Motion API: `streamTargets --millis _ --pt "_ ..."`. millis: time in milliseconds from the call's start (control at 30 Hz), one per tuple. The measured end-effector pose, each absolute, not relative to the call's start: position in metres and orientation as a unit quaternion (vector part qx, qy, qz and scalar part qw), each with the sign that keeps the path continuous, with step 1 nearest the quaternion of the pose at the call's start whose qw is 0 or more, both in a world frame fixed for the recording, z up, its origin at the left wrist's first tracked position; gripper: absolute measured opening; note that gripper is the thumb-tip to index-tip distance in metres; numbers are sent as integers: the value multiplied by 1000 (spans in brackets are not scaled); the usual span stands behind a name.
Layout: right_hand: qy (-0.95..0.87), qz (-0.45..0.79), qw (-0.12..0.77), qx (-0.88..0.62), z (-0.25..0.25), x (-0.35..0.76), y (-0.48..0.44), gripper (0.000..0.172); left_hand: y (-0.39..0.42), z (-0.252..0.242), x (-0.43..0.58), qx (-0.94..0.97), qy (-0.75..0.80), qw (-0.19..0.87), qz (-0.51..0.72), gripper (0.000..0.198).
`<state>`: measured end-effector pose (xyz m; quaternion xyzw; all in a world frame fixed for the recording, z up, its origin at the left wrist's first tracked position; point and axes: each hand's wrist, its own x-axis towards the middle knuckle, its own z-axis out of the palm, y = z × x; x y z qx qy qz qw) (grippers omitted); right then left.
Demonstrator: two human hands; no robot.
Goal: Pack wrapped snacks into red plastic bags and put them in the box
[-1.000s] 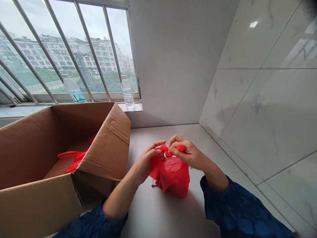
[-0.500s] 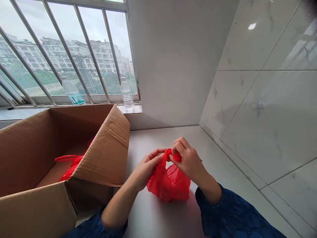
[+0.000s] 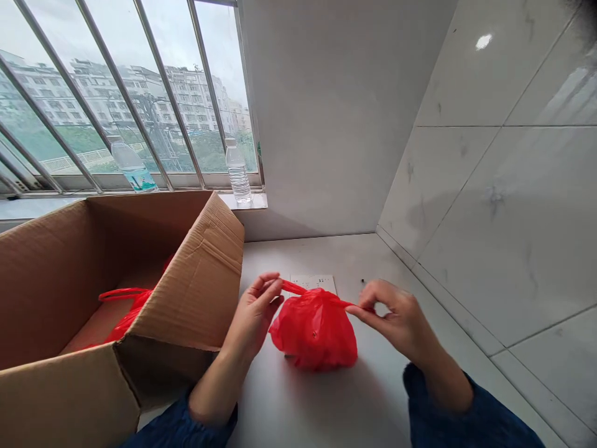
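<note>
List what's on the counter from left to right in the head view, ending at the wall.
cardboard box → left hand → red plastic bag → right hand → marble-patterned wall tiles

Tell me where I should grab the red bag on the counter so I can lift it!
Grab the thin red handles at the top of the red plastic bag, coming from above. They stick out as narrow strips that are easy to pinch, while the round, soft body could squash or slip. The person's left hand and right hand are pinching them there.
</note>
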<state>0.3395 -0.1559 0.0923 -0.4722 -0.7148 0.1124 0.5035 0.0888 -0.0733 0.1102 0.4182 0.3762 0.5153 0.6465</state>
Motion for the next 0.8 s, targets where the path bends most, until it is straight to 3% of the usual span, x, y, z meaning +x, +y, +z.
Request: streamTargets --millis 167,267,367,433,600,733,800 --pt "-668 309 416 -534 71 378 -174 34 -72 91 78 396 399 588 581 45" --pt "-627 370 438 -527 55 387 -171 33 -83 71 73 458 425 555 549 51" --pt "-602 300 474 -568 38 380 -163 32 -98 52 63 578 477 473 464 67" --pt "-638 251 454 -569 30 366 -156 31 -108 46 60 670 492 398 388 70" --pt "-771 217 393 -451 19 319 -134 62 -111 58 80 847 430 194 246 63" --pt "-794 187 366 -447 13 311 -120 42 -89 62 79 865 422 159 218 41" --pt "-792 182 351 -464 12 316 -121 40 -83 61 68 856 441 162 214 38"
